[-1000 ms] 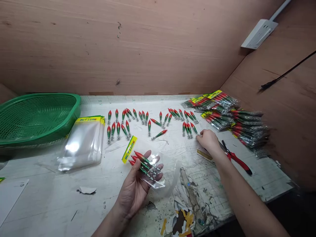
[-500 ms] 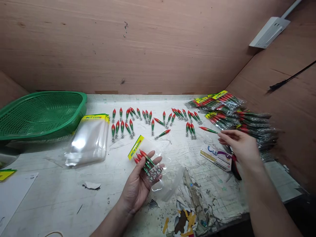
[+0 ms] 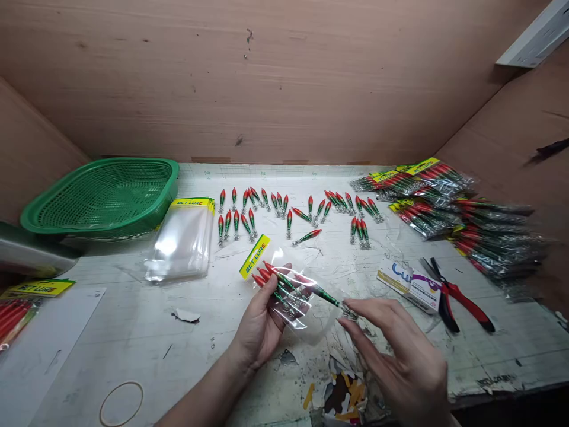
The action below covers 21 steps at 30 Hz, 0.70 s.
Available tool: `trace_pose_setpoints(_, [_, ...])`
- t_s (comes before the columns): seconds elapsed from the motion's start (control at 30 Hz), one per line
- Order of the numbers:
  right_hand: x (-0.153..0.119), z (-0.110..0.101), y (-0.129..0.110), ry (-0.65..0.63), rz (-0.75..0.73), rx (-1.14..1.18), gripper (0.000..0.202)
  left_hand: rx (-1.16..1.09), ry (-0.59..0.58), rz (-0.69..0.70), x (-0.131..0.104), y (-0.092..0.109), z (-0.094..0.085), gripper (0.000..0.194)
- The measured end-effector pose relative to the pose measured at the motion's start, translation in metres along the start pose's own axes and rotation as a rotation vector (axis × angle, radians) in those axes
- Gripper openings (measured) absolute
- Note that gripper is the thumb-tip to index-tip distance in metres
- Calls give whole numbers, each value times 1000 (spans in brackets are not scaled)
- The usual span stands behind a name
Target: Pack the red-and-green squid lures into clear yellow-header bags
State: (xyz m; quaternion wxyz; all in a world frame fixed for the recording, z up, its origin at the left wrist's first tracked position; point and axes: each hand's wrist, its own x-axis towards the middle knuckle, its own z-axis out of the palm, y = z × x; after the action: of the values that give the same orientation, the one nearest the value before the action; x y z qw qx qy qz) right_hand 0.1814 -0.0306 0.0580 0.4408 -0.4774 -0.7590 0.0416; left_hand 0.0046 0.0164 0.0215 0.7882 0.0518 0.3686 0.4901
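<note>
My left hand (image 3: 262, 317) is closed on a clear plastic bag (image 3: 313, 332) with a yellow "BCT LURE" header, its thumb pressing on several red-and-green fishing lures (image 3: 284, 290) inside. My right hand (image 3: 393, 350) pinches one more fishing lure (image 3: 326, 295) by its hooked end. That lure points left, its red tip at the mouth of the bag and seemingly within the plastic. Behind the hands, loose lures (image 3: 288, 223) lie in uneven rows on the white table. A stack of unfilled header bags (image 3: 182, 243) is left of these rows.
Filled lure packs (image 3: 498, 231) are heaped at the right. Red-handled pliers (image 3: 462, 299) lie beside a small card box (image 3: 406, 284). A green basket (image 3: 102, 228) stands at the back left, a rubber band (image 3: 121, 403) at the front left. Wooden walls enclose the back and sides.
My right hand has brought a lure from the table's right side to the bag in my left hand. The pliers, partly covered before, now show fully. The view has shifted slightly.
</note>
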Motion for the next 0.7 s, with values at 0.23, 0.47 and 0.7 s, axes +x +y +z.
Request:
trace_pose_setpoints(0.23, [-4,23,0,76,57,-59,17,-29,30,4,-2,1,4,32])
trace_pose_setpoints(0.47, [-9,25,-3,8,120,164,24,-80,52,-12,-2,2,6,28])
trace_pose_setpoints(0.7, [-6,31,2,65,120,179,27,-25,-40,-34,-1,-1,2,19])
